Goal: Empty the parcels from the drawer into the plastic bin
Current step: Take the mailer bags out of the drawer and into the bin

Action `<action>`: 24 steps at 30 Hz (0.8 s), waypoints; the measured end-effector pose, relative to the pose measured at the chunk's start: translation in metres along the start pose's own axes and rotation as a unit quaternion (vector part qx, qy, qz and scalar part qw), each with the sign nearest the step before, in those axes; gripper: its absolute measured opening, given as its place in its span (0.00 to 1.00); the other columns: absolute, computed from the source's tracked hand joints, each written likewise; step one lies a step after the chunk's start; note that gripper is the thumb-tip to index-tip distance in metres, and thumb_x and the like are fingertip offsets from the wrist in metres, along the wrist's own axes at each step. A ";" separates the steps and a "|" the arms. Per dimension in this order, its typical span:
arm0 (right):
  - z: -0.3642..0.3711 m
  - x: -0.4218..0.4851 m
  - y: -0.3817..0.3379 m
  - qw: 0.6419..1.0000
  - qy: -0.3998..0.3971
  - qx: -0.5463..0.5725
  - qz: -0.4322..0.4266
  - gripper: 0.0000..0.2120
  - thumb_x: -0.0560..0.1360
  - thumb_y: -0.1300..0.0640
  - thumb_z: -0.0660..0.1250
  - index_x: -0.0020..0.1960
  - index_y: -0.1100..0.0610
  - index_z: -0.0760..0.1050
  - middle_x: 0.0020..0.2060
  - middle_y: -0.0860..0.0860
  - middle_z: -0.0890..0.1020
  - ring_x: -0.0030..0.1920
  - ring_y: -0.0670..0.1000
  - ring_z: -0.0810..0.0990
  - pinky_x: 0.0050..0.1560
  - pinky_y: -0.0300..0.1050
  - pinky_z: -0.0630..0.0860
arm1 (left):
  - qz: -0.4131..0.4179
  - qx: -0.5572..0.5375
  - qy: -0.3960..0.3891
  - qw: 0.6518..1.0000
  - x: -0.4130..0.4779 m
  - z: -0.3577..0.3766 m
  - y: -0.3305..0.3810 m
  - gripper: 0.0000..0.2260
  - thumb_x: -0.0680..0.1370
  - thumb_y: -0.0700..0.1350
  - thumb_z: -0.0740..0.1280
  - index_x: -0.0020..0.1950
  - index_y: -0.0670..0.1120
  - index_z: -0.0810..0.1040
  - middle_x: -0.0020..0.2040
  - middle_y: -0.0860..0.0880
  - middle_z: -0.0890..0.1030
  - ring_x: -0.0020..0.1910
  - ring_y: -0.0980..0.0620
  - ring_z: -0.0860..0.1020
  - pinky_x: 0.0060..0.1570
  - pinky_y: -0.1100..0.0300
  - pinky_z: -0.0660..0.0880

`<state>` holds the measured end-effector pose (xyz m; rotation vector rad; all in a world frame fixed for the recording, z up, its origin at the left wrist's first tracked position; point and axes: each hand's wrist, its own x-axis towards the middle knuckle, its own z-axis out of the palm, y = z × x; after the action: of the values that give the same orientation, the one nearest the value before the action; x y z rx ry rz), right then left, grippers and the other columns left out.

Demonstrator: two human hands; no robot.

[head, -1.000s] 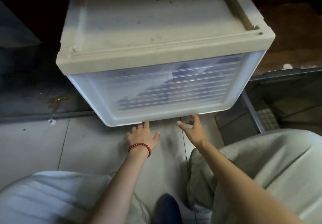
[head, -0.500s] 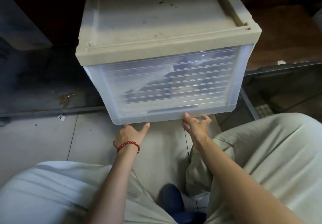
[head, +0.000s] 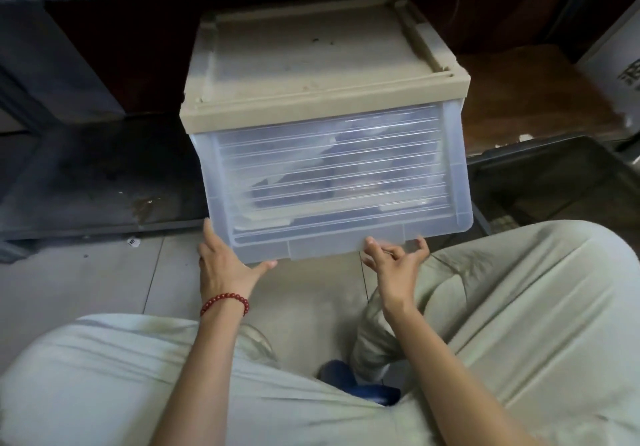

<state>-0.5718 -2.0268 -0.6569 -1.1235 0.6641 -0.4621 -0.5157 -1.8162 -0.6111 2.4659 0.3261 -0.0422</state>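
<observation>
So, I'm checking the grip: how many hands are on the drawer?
2. The left hand clasps the lower left corner of the translucent plastic drawer; the right hand hooks its bottom edge, right of centre.

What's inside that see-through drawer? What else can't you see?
Parcels: head view, only dark and pale shapes; the drawer's ribbed, cloudy front blurs them.
Plastic bin: head view, outside the frame.
Right hand: head view, motion-blurred, so its hold on the drawer's lip is unclear.
Blue shoe: head view, mostly covered by the trouser legs.
</observation>
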 end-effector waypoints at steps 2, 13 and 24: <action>-0.001 -0.010 -0.006 0.999 0.012 -0.003 -0.052 0.42 0.75 0.66 0.69 0.76 0.55 0.44 0.40 0.53 0.77 0.40 0.48 0.78 0.51 0.47 0.79 | 0.030 0.014 -0.010 0.999 -0.008 -0.014 0.004 0.60 0.59 0.52 0.82 0.78 0.49 0.44 0.69 0.38 0.63 0.66 0.38 0.68 0.62 0.45 0.68; 0.021 -0.015 -0.075 0.986 -0.011 0.023 -0.166 0.41 0.73 0.65 0.72 0.77 0.58 0.49 0.41 0.57 0.79 0.43 0.50 0.80 0.46 0.42 0.81 | 0.110 -0.008 0.017 0.994 -0.013 -0.072 0.031 0.45 0.65 0.56 0.76 0.76 0.47 0.58 0.69 0.40 0.66 0.67 0.41 0.67 0.62 0.49 0.67; 0.060 0.054 -0.102 0.990 -0.038 -0.081 -0.108 0.32 0.72 0.65 0.73 0.66 0.61 0.56 0.39 0.52 0.80 0.42 0.52 0.82 0.45 0.48 0.82 | 0.153 0.065 0.085 0.982 0.058 -0.064 0.059 0.33 0.74 0.60 0.66 0.73 0.45 0.62 0.69 0.40 0.65 0.65 0.40 0.66 0.58 0.45 0.69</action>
<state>-0.4928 -2.0597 -0.5593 -1.3679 0.5228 -0.5547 -0.4480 -1.8093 -0.5316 2.6286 0.0134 0.2873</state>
